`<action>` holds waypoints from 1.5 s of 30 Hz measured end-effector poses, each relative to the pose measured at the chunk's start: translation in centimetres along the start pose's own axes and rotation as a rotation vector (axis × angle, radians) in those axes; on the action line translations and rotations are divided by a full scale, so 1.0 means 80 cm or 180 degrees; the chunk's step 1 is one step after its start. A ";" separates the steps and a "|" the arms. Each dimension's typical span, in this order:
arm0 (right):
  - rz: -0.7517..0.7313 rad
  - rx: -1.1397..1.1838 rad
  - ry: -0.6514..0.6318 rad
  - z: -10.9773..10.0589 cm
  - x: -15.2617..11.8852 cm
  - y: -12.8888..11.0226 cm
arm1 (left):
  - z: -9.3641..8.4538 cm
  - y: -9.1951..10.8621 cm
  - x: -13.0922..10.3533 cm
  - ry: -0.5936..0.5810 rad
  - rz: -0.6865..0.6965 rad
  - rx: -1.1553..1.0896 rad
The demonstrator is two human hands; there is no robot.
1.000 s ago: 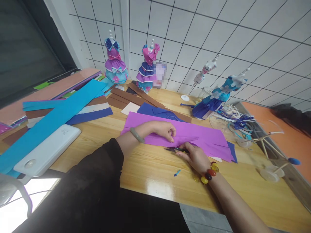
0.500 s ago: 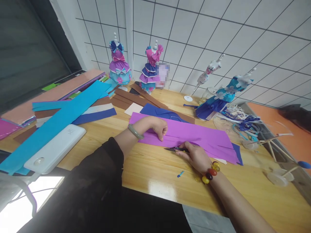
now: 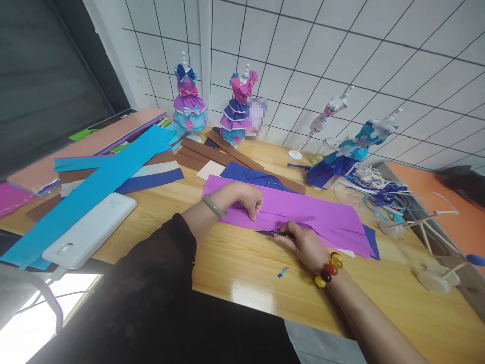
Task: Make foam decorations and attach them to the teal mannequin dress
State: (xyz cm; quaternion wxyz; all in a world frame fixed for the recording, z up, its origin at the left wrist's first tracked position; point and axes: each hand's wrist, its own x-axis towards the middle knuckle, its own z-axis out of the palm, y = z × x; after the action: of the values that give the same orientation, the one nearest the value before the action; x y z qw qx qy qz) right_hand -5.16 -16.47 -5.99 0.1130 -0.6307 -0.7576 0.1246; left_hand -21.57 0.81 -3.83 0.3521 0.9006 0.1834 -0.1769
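Observation:
A long purple sheet (image 3: 326,215), paper or thin fabric, lies across the table with a slit along its front part. My left hand (image 3: 246,199) has its fingers curled down and pinched on the sheet, left of the middle. My right hand (image 3: 306,242) is closed around a small pair of black scissors (image 3: 271,233) at the sheet's front edge. Their blades point left, and the fingers partly cover the handles. Behind and partly beneath the purple sheet are dark blue sheets (image 3: 242,174).
Blue strips (image 3: 113,177) and a white power bank (image 3: 91,230) lie left. Behind stand dressed mini mannequins (image 3: 189,103), (image 3: 237,114) and a leaning blue-dressed mannequin (image 3: 354,151). Ribbon scraps (image 3: 379,184) and a wooden-stick stand (image 3: 428,237) are right. A tiny blue scrap (image 3: 283,272) lies in front.
The view has shifted very slightly. Both hands, the scissors and the purple sheet keep the same places relative to each other.

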 end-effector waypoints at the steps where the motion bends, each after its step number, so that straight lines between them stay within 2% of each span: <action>1: -0.0001 0.0019 0.0003 0.000 0.000 0.000 | 0.000 0.000 0.000 -0.0003 -0.0002 0.0002; 19: -0.0003 -0.0008 0.0058 0.004 -0.005 0.003 | 0.001 0.009 -0.006 -0.0013 -0.0149 -0.0116; 29: -0.0083 -0.0075 0.0062 0.007 0.008 -0.008 | 0.000 0.002 -0.007 -0.0033 -0.0025 -0.0288; 45: -0.0227 -0.0034 0.0095 0.011 0.012 -0.009 | -0.002 0.001 -0.006 -0.0039 0.0104 -0.0059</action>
State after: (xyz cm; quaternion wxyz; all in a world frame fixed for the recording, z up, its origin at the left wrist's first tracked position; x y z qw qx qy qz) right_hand -6.32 -15.70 -6.56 0.1253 -0.6057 -0.7785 0.1070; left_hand -21.92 0.76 -3.50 0.3645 0.8990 0.1682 -0.1750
